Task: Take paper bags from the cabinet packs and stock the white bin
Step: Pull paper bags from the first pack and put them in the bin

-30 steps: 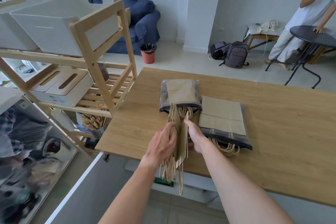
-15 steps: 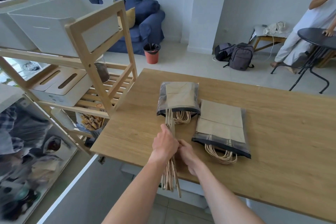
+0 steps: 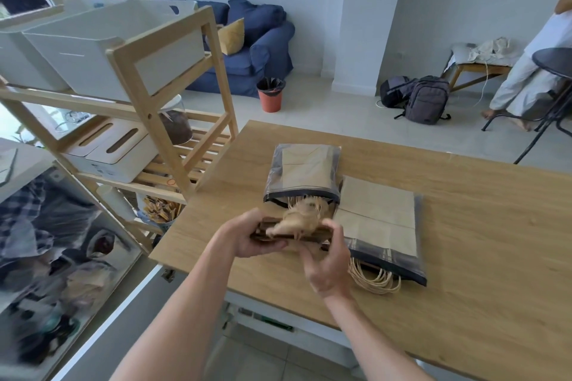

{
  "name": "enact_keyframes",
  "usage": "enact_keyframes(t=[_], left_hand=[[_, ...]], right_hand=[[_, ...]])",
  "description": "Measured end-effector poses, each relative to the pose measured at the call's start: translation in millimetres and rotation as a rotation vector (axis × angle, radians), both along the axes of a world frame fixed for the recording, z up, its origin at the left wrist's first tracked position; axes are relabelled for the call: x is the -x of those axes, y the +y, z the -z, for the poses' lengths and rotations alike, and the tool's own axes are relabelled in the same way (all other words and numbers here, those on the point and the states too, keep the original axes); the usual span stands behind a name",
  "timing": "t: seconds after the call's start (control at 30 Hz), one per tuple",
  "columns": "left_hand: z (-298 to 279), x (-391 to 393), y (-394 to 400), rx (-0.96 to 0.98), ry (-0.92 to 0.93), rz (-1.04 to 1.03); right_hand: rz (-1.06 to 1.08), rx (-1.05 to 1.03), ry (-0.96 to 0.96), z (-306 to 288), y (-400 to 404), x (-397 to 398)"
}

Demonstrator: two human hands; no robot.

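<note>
I have a small stack of paper bags (image 3: 291, 230) lifted just above the near edge of the wooden table (image 3: 464, 241), held flat and crosswise between both hands; its twine handles are blurred. My left hand (image 3: 247, 237) grasps the stack's left end, fingers curled under it, and my right hand (image 3: 329, 260) grips the right end from the near side. Behind the stack lies one open plastic pack (image 3: 305, 172) of bags, and just beside it to the right a second pack (image 3: 382, 223), handles spilling out. The white bin (image 3: 102, 46) sits on top of the wooden shelf (image 3: 161, 120), well apart to the left.
</note>
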State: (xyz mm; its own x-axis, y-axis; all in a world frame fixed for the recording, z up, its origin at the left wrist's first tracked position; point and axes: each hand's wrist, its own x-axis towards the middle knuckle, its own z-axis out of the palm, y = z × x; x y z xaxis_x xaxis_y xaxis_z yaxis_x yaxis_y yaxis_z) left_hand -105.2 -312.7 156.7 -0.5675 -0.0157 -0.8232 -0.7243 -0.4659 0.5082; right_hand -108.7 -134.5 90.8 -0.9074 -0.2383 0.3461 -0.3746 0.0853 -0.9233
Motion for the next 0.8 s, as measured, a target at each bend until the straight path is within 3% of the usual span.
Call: enact_keyframes(t=[0.1, 0.43, 0.67, 0.8], left_hand=[[-7.3, 8.2, -6.2, -0.163, -0.023, -0.099], [-16.9, 33.5, -6.6, -0.132, -0.031, -0.158], [-15.9, 45.5, -28.4, 0.077, -0.216, 0.168], [-18.0, 50.3, -35.3, 0.057, -0.206, 0.269]], right_hand=[[0.036, 0.144, -0.073, -19.5, -14.7, 12.9], [0.076, 0.097, -0.147, -21.3, -33.5, 38.3], [0.117, 0.030, -0.154, -6.3, -37.3, 42.6], [0.199, 0.097, -0.202, -5.0, -52.3, 38.3]])
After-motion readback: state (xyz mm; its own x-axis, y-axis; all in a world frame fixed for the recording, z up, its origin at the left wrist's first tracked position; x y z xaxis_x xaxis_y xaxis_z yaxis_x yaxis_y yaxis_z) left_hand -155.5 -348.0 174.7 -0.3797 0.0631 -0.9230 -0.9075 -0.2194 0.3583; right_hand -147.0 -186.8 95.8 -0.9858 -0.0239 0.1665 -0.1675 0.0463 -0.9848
